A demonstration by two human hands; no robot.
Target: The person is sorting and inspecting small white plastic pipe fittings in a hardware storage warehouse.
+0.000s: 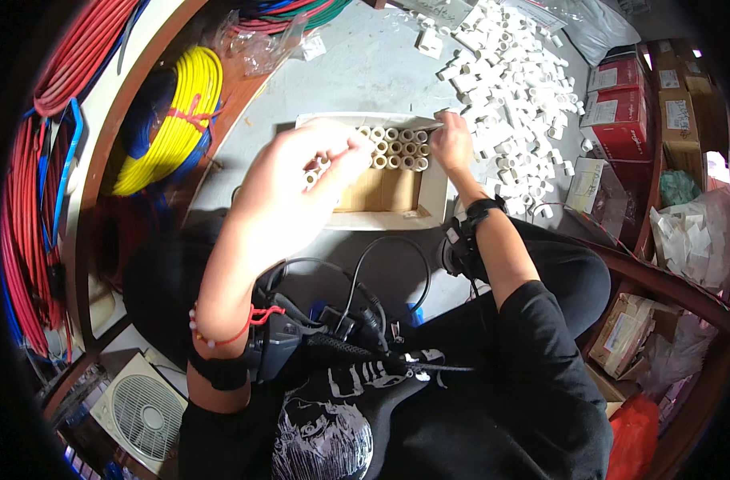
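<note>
A shallow cardboard box [433, 196] lies in front of me on the grey floor. White pipe fittings [395, 148] stand on end in rows along its far side, and bare brown cardboard shows in the near part. My left hand [301, 172] hangs over the box's left side, fingers curled together and overexposed; what they may hold cannot be made out. Some fittings below it are hidden. At the far right corner, my right hand [451, 142] is closed on the box's wall, its thumb close to the end fittings.
Loose white fittings [513, 96] spread in a pile beyond the box on the right. Yellow cable coils [181, 120] and red cables [33, 232] lie left. Red boxes [619, 116] stand at right. A box fan [146, 416] is at lower left; black cables [373, 308] cross my lap.
</note>
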